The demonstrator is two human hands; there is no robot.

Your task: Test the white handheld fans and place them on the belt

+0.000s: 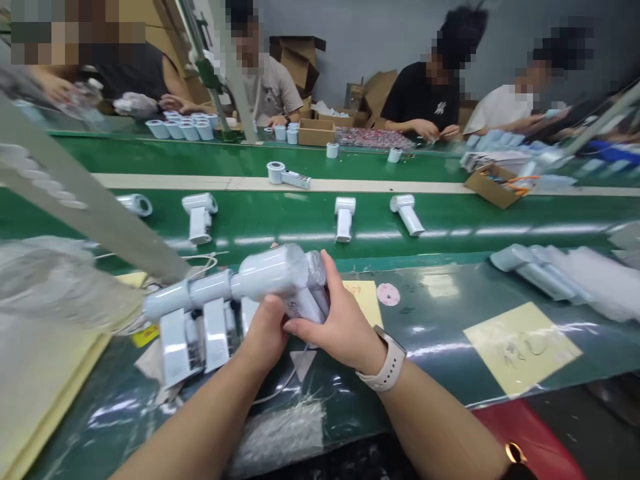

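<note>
Head view: just on the near side of the green belt (275,227), a pale device (273,267) sat gripped between two bare hands, above the table (430,340). The left hand (264,337) was closed round it from below, thumb pressed to its side. The right hand (350,327) was curled partway round the end, thumb and forefinger spread across it; both sets of remaining fingers were mostly hidden, so I couldn't tell how tightly they bent.

A slanting post (125,213) cut across the belt's left part and stood between me and one device lying there. Between belt and hands, at left, stood a row of three devices (177,347), the third partly covered by the left hand. Heaped plastic bags (55,287) lay left of them, nearer than the belt. Right of the hands, on the belt's near side, were a pink disc (389,294), a yellow sheet (523,350) and a stack of devices (540,270) too overlapped to count.

On the belt itself I counted four devices (344,220). Just beyond it, on a pale strip (375,187), were one more device (289,176) and one box (495,187). Farther past the belt came two cups (332,151), a packed cup cluster (183,127) and at least four people (420,100) at work.
</note>
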